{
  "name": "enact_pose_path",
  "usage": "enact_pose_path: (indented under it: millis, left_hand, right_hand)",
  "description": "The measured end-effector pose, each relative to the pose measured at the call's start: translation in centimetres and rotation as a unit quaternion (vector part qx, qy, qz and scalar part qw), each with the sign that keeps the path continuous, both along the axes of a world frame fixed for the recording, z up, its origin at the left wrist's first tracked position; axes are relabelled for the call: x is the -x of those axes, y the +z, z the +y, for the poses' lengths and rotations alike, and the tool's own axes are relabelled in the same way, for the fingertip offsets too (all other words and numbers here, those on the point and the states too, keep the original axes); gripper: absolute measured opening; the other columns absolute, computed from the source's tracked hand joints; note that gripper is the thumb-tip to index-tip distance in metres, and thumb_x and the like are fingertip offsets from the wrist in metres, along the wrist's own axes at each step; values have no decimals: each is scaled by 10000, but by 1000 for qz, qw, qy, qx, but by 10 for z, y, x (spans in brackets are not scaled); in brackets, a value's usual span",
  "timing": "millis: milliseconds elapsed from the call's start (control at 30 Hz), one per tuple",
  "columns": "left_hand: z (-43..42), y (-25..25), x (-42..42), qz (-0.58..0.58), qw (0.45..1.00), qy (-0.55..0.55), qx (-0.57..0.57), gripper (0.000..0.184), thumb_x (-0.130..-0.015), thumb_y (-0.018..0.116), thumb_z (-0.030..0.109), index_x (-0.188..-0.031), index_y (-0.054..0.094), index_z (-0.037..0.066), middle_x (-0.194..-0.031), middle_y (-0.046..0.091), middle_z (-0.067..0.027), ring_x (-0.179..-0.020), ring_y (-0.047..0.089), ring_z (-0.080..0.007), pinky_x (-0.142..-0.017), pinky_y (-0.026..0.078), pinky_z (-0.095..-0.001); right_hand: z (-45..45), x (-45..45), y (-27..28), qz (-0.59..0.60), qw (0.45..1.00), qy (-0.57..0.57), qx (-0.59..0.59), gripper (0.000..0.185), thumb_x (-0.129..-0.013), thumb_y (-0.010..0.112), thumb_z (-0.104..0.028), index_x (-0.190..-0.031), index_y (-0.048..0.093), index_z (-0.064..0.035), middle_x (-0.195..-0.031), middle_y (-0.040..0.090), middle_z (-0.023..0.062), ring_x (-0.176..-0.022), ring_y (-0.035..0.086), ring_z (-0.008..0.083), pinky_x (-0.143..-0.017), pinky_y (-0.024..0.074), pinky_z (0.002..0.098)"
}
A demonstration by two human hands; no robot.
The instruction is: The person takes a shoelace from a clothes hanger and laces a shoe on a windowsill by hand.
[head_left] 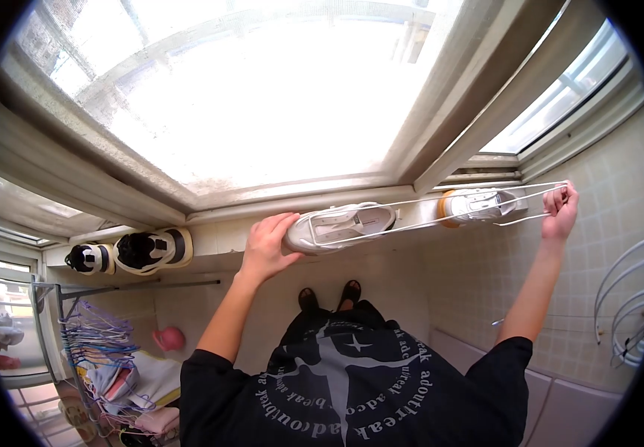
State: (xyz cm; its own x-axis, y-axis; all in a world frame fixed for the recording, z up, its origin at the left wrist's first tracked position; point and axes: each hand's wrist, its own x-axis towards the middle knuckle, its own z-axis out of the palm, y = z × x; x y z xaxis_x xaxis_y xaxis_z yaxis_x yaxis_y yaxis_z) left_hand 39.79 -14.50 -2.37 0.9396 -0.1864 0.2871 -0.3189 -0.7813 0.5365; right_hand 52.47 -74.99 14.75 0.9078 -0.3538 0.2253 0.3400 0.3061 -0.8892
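Note:
A white sneaker (311, 239) lies on the window ledge, and my left hand (267, 244) rests on its toe end with the thumb along the near side. White shoelaces (426, 221) run from this shoe far out to the right, stretched nearly straight. At their far end my right hand (559, 211) is closed around the laces, raised near the tiled wall. Beneath the stretched laces sits a second white shoe (483, 203) with an orange-tan sole at one end.
Two black-and-cream shoes, the larger one (154, 250) nearer, stand farther left on the ledge (225, 237). A metal rack (60, 298) holds many hangers (99, 335) at lower left. A pink object (169, 339) lies on the floor. White hoses (627, 305) hang on the right wall.

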Motion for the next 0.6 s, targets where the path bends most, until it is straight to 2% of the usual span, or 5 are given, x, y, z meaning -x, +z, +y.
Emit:
enact_pose_path:
  millis: [200, 267, 333, 467, 600]
  left_hand:
    - [17, 12, 0, -1, 999, 9, -32, 861, -603, 986, 236, -1398, 667, 149, -1381, 695, -39, -1291, 631, -233, -1138, 424, -452]
    - [25, 14, 0, 10, 999, 15, -38, 861, -587, 991, 243, -1384, 677, 150, -1369, 702, -29, -1283, 628, -252, -1137, 416, -456]
    - [31, 19, 2, 26, 998, 22, -56, 858, -581, 993, 248, -1375, 683, 149, -1367, 706, -25, -1281, 624, -259, -1130, 419, -453]
    - [31, 22, 8, 17, 996, 45, -72, 896, -581, 983, 223, -1418, 672, 145, -1260, 639, -47, -1123, 619, -270, -997, 471, -437]
    - [11, 26, 15, 6, 994, 63, -84, 885, -635, 958, 210, -1458, 640, 133, -1215, 570, -80, -1027, 584, -275, -938, 480, -428]
  right_hand:
    - [3, 15, -6, 16, 999, 32, 40, 218, -1092, 488, -183, -885, 476, -116, -631, 303, -43, -516, 238, 77, -543, 259, 281]
    - [19, 18, -5, 30, 998, 14, 50, 204, -1092, 491, -189, -903, 490, -112, -633, 301, -47, -517, 242, 75, -545, 260, 276]
    - [17, 19, -7, 16, 997, 47, 64, 203, -1093, 498, -195, -912, 512, -104, -639, 302, -49, -522, 254, 71, -550, 261, 274]
    - [27, 15, -4, 11, 993, 56, 102, 222, -1090, 529, -187, -891, 532, -87, -646, 313, -56, -536, 274, 63, -553, 253, 271]
    - [15, 5, -11, 40, 988, 61, 135, 195, -1075, 588, -167, -922, 606, -48, -652, 370, -69, -550, 291, 46, -532, 229, 257]
